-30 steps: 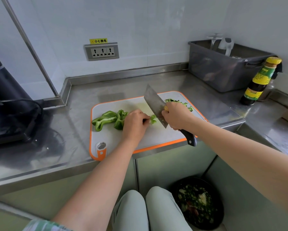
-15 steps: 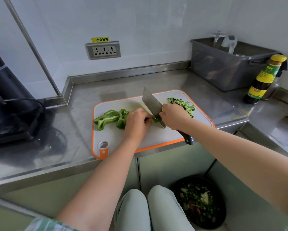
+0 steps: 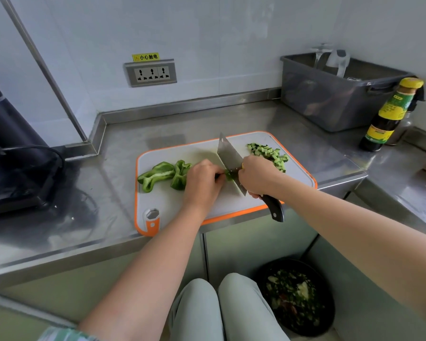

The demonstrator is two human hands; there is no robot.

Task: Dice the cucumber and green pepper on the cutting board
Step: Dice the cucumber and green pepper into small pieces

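A white cutting board with an orange rim (image 3: 162,205) lies on the steel counter. Large green pepper pieces (image 3: 162,174) sit on its left half. A pile of diced cucumber (image 3: 268,153) lies at its far right corner. My left hand (image 3: 202,183) holds down a small strip of green pepper (image 3: 228,175) with curled fingers, mid-board. My right hand (image 3: 257,177) grips the cleaver (image 3: 229,157) by its dark handle. The blade stands edge-down on the strip, right beside my left fingertips.
A grey plastic tub (image 3: 335,94) stands at the back right, a dark sauce bottle with a yellow cap (image 3: 389,116) beside it. A black appliance with a cable (image 3: 12,153) occupies the left counter. A black bin with scraps (image 3: 298,296) sits on the floor by my knees.
The cleaver came down from a raised position onto the pepper strip. My left hand has stayed on the strip, and the camera view shifted slightly.
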